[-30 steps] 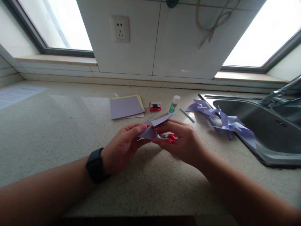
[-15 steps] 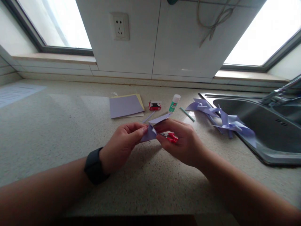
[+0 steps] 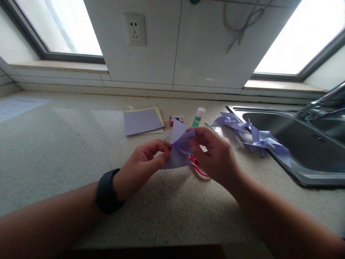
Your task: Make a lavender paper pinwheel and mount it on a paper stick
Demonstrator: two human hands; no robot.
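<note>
A piece of lavender paper (image 3: 176, 160) is held up between the two hands, just above the worktop (image 3: 81, 165), in front of the stack of paper sheets (image 3: 142, 120) and the glue stick (image 3: 198, 118). It is thin, matte and plain, cut into flaps rather than left as one flat sheet. One pale flap stands up to a sharp point; beside it another curls over to the right, its surface a deeper violet in the shade. The lower part spreads in a broad, fairly smooth panel with a gently curved bottom edge. The left hand (image 3: 142, 162) pinches its left side between thumb and fingertips, while the right hand (image 3: 214, 154) grasps the curled flap. Red-handled scissors (image 3: 194, 160) show partly behind the paper and the right hand.
</note>
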